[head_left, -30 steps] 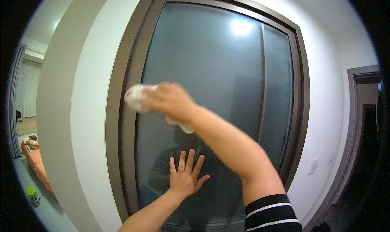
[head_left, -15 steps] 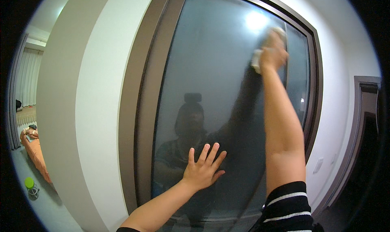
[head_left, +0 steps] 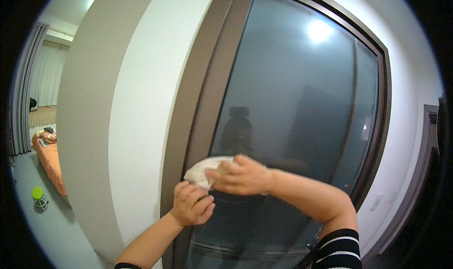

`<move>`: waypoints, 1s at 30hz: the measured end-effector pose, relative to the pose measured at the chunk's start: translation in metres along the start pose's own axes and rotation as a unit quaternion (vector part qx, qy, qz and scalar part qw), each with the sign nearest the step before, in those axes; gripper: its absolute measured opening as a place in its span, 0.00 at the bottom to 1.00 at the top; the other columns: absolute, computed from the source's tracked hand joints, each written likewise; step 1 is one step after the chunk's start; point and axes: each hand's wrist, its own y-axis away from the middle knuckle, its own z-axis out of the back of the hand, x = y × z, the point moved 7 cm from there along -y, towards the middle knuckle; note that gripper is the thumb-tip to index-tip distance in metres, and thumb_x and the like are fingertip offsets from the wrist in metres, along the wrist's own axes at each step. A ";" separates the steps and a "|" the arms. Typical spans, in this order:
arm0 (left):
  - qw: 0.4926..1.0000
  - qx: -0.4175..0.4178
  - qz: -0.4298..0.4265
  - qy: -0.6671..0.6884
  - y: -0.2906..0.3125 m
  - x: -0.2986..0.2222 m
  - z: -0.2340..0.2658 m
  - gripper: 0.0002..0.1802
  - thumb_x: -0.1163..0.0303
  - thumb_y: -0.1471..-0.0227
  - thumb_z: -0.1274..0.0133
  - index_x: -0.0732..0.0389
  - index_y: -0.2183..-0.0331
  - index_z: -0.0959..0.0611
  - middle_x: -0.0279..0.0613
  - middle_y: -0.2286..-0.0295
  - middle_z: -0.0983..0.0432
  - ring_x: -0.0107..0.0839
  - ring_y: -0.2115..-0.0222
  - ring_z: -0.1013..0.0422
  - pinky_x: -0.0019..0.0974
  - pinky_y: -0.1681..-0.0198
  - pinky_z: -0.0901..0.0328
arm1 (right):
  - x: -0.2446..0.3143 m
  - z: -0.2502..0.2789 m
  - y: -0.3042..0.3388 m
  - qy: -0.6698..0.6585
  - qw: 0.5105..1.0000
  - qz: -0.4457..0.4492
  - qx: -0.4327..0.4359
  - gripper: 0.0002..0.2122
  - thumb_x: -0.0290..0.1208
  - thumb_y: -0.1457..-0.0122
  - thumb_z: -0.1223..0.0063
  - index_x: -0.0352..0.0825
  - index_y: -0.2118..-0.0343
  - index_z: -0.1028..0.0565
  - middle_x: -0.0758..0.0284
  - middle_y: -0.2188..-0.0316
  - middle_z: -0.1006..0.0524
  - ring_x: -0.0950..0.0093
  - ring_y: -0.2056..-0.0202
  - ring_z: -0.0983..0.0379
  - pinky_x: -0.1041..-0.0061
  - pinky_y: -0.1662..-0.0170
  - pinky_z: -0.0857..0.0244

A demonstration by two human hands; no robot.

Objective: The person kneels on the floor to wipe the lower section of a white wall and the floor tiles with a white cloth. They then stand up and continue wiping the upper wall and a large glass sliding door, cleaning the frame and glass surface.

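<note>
A whitish cloth (head_left: 199, 171) is bunched up in front of the lower left part of a dark, reflective glass panel (head_left: 288, 94). My right hand (head_left: 246, 176) grips it from the right with bent fingers, the forearm reaching across the glass. Just below, my left hand (head_left: 192, 205) is closed, its curled fingertips pinching the cloth's lower edge. Whether the cloth presses on the glass or hangs a little off it, I cannot tell. A brown door frame (head_left: 212, 90) runs upright behind it on the left.
A wide white and beige wall edge (head_left: 141, 94) stands left of the frame. Beyond it are an orange-covered bed (head_left: 49, 160), a small stool with a green seat (head_left: 37, 193) and grey curtains (head_left: 28, 90). At the far right is a dark doorway (head_left: 420, 174).
My right hand has come down and left from high on the glass with the cloth. My left hand, spread against the glass before, has moved left and closed at the cloth. The view has shifted left.
</note>
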 end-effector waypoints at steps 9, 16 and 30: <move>0.959 0.184 0.159 -0.146 0.005 0.044 -0.034 0.38 0.52 0.54 0.41 0.61 0.45 0.30 0.58 0.41 0.43 0.58 0.38 0.54 0.63 0.38 0.63 | -0.324 0.104 -0.040 0.333 0.760 -0.487 -0.274 0.27 0.19 0.51 0.51 0.53 0.47 0.28 0.66 0.55 0.25 0.59 0.57 0.29 0.64 0.58 0.33; 0.961 0.181 0.132 -0.163 0.012 0.054 -0.023 0.39 0.46 0.57 0.41 0.57 0.46 0.28 0.58 0.42 0.42 0.59 0.39 0.51 0.65 0.40 0.62 | -0.159 -0.021 -0.120 0.187 0.968 -0.112 -0.124 0.12 0.23 0.49 0.49 0.43 0.62 0.21 0.70 0.54 0.26 0.67 0.57 0.31 0.65 0.56 0.36; 0.982 0.143 0.096 -0.080 -0.104 0.066 -0.028 0.41 0.50 0.55 0.40 0.60 0.43 0.32 0.59 0.42 0.44 0.60 0.41 0.48 0.70 0.45 0.53 | -0.398 0.059 -0.126 0.420 0.854 -0.308 -0.006 0.25 0.24 0.43 0.55 0.65 0.46 0.29 0.84 0.37 0.41 0.62 0.40 0.42 0.58 0.44 0.39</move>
